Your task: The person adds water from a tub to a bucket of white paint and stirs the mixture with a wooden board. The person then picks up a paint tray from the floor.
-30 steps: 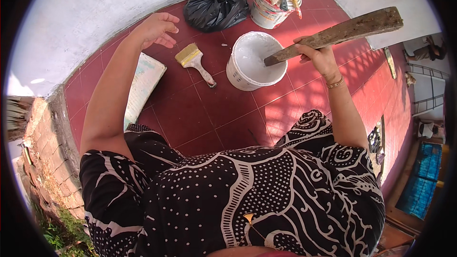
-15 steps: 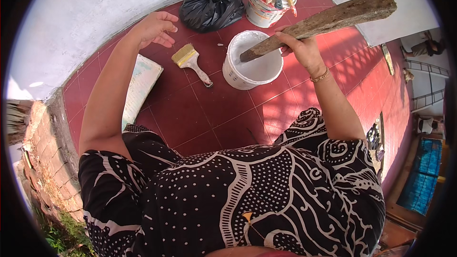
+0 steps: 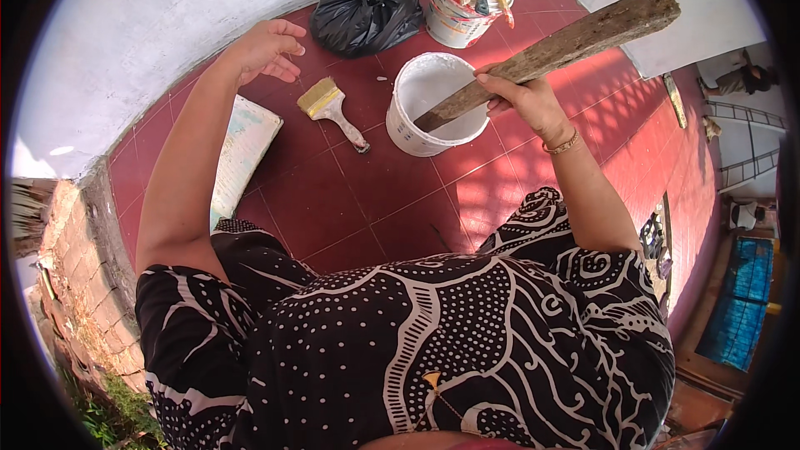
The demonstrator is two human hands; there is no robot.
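My right hand [image 3: 521, 96] grips a long, rough wooden stick [image 3: 583, 42], whose lower end is down inside a white bucket [image 3: 408, 133] of white paint. My left hand [image 3: 267, 54] is raised left of the bucket, fingers apart and empty. Left of the bucket a wide paintbrush [image 3: 332, 112] with pale bristles and a stained handle lies on the red tiles. A pale, stained flat slab or board [image 3: 243, 150] lies behind my left forearm, partly hidden by it.
A black plastic bag [image 3: 365, 12] and a paint bucket [image 3: 458, 21] topped with brushes stand by the white wall [image 3: 167, 17]. A narrow board [image 3: 675, 100] lies right of the wall corner. At the far right are a ladder [image 3: 742, 167] and a person [image 3: 742, 79].
My right hand and the stick have shifted left, with the stick's lower end moving toward the bucket's left side. My left hand stays open in about the same place.
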